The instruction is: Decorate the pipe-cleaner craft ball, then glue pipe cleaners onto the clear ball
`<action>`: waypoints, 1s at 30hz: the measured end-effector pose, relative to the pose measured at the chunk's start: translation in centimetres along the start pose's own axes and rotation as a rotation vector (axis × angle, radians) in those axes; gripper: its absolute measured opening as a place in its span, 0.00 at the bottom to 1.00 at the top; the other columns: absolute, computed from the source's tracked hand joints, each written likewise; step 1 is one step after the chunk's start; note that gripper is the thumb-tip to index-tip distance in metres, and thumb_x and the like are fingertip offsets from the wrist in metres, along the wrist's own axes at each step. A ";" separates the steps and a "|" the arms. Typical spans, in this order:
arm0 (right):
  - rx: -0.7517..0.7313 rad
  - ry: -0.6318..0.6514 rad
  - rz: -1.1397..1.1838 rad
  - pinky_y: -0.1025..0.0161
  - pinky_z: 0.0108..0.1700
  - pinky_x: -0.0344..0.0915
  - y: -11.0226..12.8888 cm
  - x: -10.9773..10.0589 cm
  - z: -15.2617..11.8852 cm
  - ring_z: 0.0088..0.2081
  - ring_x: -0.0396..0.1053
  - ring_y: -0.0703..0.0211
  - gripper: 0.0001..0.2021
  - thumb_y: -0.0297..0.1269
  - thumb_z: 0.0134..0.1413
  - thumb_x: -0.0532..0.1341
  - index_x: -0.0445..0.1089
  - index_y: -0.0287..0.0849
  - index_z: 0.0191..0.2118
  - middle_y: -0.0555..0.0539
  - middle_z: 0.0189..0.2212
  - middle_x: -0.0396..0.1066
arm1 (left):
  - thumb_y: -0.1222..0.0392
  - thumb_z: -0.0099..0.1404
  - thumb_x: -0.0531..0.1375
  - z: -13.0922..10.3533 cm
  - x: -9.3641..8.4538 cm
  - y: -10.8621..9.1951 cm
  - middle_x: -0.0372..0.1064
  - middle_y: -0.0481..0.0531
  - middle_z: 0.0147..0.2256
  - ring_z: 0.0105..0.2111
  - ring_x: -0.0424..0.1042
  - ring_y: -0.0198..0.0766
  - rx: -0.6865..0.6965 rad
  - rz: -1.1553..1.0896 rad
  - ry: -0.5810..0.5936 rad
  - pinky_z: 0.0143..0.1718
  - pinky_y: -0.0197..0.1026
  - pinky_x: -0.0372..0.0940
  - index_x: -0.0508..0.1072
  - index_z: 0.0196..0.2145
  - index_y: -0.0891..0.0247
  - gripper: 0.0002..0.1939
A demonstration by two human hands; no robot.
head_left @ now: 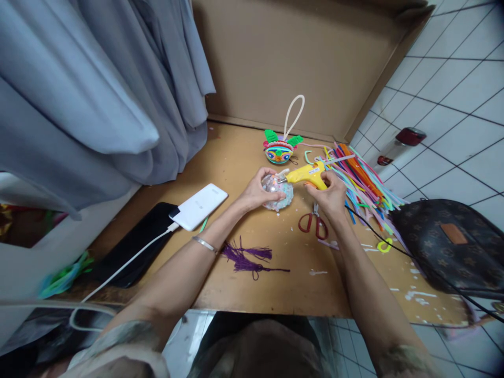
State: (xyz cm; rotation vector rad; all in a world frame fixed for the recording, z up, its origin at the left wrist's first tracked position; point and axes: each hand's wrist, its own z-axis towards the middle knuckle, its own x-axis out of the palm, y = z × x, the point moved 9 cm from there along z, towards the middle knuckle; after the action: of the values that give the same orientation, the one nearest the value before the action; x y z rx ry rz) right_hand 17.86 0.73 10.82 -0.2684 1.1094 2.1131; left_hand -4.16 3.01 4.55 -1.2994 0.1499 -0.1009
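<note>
My left hand (258,190) is closed round a clear, pale iridescent round piece (279,192), held just above the table. In my right hand (329,194) is a yellow glue gun (306,174), its nozzle pointing left and reaching the upper part of the round piece. Whether the tip touches it cannot be made out. Red-handled scissors (314,222) lie below the glue gun. Behind my hands sits a colourful animal-head ornament (279,151) with green ears and a white loop.
Many coloured pipe cleaners (364,181) lie at the right, beside a dark patterned bag (452,244). Purple tassels (248,258) are near the front. A white power bank (200,206) overlaps a black phone-like slab (136,247). A black cable passes my right forearm.
</note>
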 end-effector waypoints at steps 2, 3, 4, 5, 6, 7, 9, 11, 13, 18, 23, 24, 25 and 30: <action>0.007 -0.011 0.004 0.63 0.31 0.53 -0.2 0.0 -0.1 0.26 0.54 0.63 0.16 0.48 0.38 0.64 0.58 0.46 0.25 0.57 0.22 0.56 | 0.55 0.39 0.75 0.0 0.0 0.1 0.70 0.50 0.43 0.41 0.71 0.39 -0.001 -0.005 -0.002 0.48 0.46 0.69 0.66 0.46 0.61 0.37; 0.011 -0.021 0.006 0.63 0.31 0.53 -0.3 0.0 -0.2 0.26 0.54 0.63 0.16 0.48 0.38 0.65 0.58 0.46 0.26 0.57 0.22 0.56 | 0.55 0.39 0.75 0.0 0.0 0.1 0.70 0.50 0.44 0.41 0.71 0.40 0.000 -0.008 -0.001 0.48 0.47 0.69 0.66 0.46 0.61 0.37; 0.015 -0.030 0.006 0.63 0.31 0.53 -0.3 0.0 -0.2 0.26 0.54 0.63 0.16 0.48 0.39 0.65 0.58 0.46 0.26 0.57 0.22 0.56 | 0.55 0.38 0.75 0.0 0.0 0.1 0.70 0.50 0.44 0.41 0.71 0.40 0.002 -0.009 -0.002 0.48 0.47 0.69 0.66 0.46 0.60 0.37; 0.021 -0.039 0.004 0.63 0.31 0.53 -0.4 -0.1 -0.3 0.27 0.54 0.63 0.16 0.49 0.39 0.65 0.58 0.46 0.26 0.57 0.22 0.56 | 0.55 0.38 0.75 0.0 0.0 0.1 0.70 0.50 0.44 0.41 0.71 0.40 0.005 -0.007 -0.002 0.48 0.47 0.69 0.66 0.46 0.60 0.37; 0.027 -0.044 0.000 0.63 0.31 0.54 -0.4 -0.1 -0.4 0.27 0.55 0.63 0.17 0.49 0.40 0.65 0.58 0.46 0.26 0.57 0.22 0.56 | 0.55 0.39 0.75 0.0 0.0 0.1 0.70 0.50 0.44 0.41 0.71 0.40 0.010 -0.002 -0.002 0.48 0.47 0.68 0.66 0.46 0.60 0.37; 0.032 -0.046 -0.006 0.63 0.32 0.55 -0.5 -0.1 -0.4 0.27 0.55 0.63 0.17 0.49 0.40 0.65 0.58 0.46 0.27 0.57 0.23 0.56 | 0.55 0.39 0.75 0.0 0.0 0.0 0.69 0.51 0.44 0.42 0.70 0.40 0.015 0.004 -0.004 0.48 0.47 0.68 0.66 0.46 0.60 0.37; 0.039 -0.048 -0.020 0.63 0.32 0.55 -0.6 -0.1 -0.5 0.27 0.55 0.63 0.17 0.49 0.40 0.65 0.58 0.47 0.27 0.57 0.23 0.57 | 0.55 0.40 0.74 0.0 0.0 -0.1 0.69 0.51 0.45 0.42 0.70 0.40 0.018 0.015 -0.003 0.48 0.46 0.68 0.66 0.46 0.60 0.36; 0.042 -0.054 -0.026 0.63 0.32 0.55 -0.6 -0.2 -0.5 0.28 0.56 0.63 0.17 0.49 0.41 0.65 0.58 0.47 0.27 0.56 0.23 0.57 | 0.55 0.40 0.74 -0.1 0.0 0.0 0.69 0.51 0.45 0.42 0.70 0.40 0.017 0.019 -0.002 0.48 0.46 0.68 0.66 0.46 0.60 0.36; 0.037 -0.056 -0.023 0.62 0.32 0.55 -0.6 -0.2 -0.4 0.27 0.56 0.63 0.17 0.49 0.40 0.65 0.58 0.46 0.27 0.56 0.24 0.57 | 0.55 0.40 0.74 -0.1 0.0 0.0 0.69 0.50 0.45 0.42 0.71 0.40 0.013 0.016 -0.006 0.48 0.46 0.68 0.67 0.46 0.60 0.36; 0.015 -0.037 -0.022 0.62 0.33 0.56 -0.4 -0.3 -0.1 0.27 0.56 0.62 0.16 0.48 0.38 0.65 0.58 0.46 0.27 0.56 0.23 0.57 | 0.55 0.39 0.75 -0.1 0.1 0.0 0.69 0.50 0.44 0.42 0.71 0.41 0.003 0.013 0.007 0.48 0.47 0.69 0.66 0.47 0.60 0.37; 0.011 -0.036 -0.048 0.62 0.33 0.56 -0.1 -0.5 -0.1 0.28 0.57 0.62 0.15 0.47 0.39 0.64 0.58 0.46 0.27 0.55 0.23 0.57 | 0.55 0.39 0.75 -0.1 0.0 -0.1 0.70 0.50 0.43 0.41 0.71 0.40 0.004 0.016 -0.003 0.47 0.46 0.69 0.67 0.46 0.60 0.37; 0.013 -0.036 -0.057 0.62 0.33 0.56 -0.1 -0.6 -0.1 0.29 0.57 0.61 0.15 0.47 0.39 0.64 0.58 0.47 0.27 0.56 0.23 0.58 | 0.55 0.39 0.75 -0.1 0.0 -0.1 0.70 0.50 0.43 0.41 0.71 0.40 0.005 0.018 -0.006 0.47 0.46 0.69 0.67 0.46 0.60 0.37; 0.014 -0.034 -0.062 0.62 0.33 0.56 0.0 -0.6 -0.1 0.29 0.57 0.61 0.15 0.47 0.39 0.64 0.59 0.47 0.27 0.56 0.23 0.58 | 0.55 0.39 0.75 -0.1 0.0 -0.1 0.70 0.50 0.43 0.41 0.71 0.40 0.005 0.020 -0.007 0.47 0.45 0.68 0.67 0.46 0.60 0.37; 0.005 -0.032 -0.042 0.63 0.31 0.55 0.2 -0.8 -0.1 0.27 0.56 0.62 0.15 0.49 0.40 0.64 0.60 0.46 0.27 0.56 0.23 0.58 | 0.53 0.38 0.74 -0.1 0.1 -0.3 0.68 0.50 0.43 0.40 0.69 0.38 0.000 0.014 0.002 0.45 0.44 0.67 0.66 0.45 0.60 0.37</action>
State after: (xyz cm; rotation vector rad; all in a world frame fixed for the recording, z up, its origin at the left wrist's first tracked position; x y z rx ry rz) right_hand 18.30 0.16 11.27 -0.2523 1.0810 2.0704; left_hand -4.11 2.81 4.84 -1.2977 0.1606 -0.0899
